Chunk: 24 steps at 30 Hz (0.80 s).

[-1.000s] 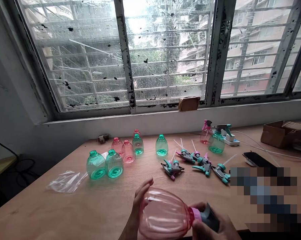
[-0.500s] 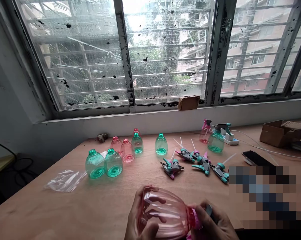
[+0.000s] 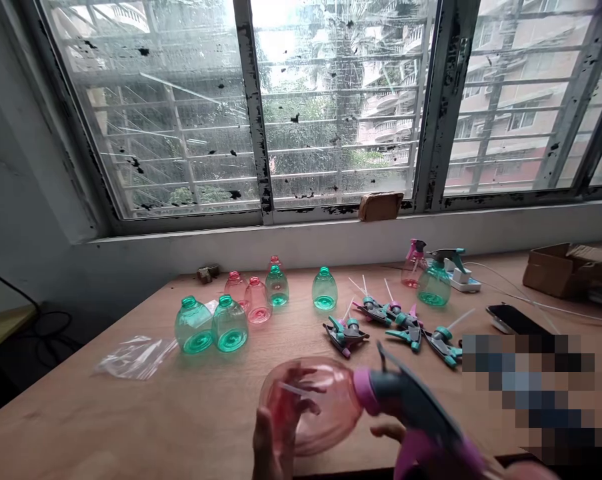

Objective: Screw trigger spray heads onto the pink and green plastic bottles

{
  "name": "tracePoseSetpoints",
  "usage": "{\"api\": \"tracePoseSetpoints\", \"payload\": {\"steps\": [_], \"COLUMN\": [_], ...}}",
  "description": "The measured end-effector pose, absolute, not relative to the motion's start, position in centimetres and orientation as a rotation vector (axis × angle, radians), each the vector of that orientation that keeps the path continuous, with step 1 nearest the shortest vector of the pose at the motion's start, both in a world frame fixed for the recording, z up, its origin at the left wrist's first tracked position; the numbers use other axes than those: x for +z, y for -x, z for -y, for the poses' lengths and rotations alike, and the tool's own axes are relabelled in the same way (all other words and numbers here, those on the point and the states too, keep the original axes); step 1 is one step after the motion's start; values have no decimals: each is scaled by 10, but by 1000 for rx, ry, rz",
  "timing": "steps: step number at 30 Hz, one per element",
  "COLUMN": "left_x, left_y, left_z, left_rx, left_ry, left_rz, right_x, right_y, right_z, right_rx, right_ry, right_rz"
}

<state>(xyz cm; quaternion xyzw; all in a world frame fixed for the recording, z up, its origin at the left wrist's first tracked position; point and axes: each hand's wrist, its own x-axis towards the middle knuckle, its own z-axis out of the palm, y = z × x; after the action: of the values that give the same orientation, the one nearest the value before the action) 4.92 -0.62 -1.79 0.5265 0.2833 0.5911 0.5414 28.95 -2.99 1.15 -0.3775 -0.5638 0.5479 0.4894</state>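
Pink spray bottle (image 3: 325,407) lies tilted near the wood table (image 3: 131,427)'s front edge, neck toward 3 o'clock. Left hand (image 3: 268,443) clamped round its base. Right hand (image 3: 389,432) by the trigger; can't tell if its fingers grip. Loose trigger sprayers (image 3: 405,323) well apart at 1. Half a second ago right fingers covered the pink collar (image 3: 365,391); now exposed. Green bottles (image 3: 229,327) at 10, barred window (image 3: 341,133) at 12.
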Motion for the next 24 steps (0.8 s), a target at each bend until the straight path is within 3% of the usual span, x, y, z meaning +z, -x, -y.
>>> {"api": "tracePoseSetpoints", "payload": {"steps": [4, 11, 16, 24], "left_x": [-44, -56, -44, -34], "left_y": [-59, -62, -62, -58], "left_z": [-4, 3, 6, 4], "left_rx": [1316, 992, 1029, 820], "left_ry": [-1420, -2109, -2141, -2236], "left_rz": [-709, -939, -919, -965], "right_x": [0, 8, 52, 29], "right_y": [-270, -303, -365, -417], "right_z": [18, 15, -79, -201], "right_rx": [1222, 625, 32, -195], "right_ry": [968, 1196, 1465, 1771], "right_rz": [1239, 1439, 1398, 1291]}}
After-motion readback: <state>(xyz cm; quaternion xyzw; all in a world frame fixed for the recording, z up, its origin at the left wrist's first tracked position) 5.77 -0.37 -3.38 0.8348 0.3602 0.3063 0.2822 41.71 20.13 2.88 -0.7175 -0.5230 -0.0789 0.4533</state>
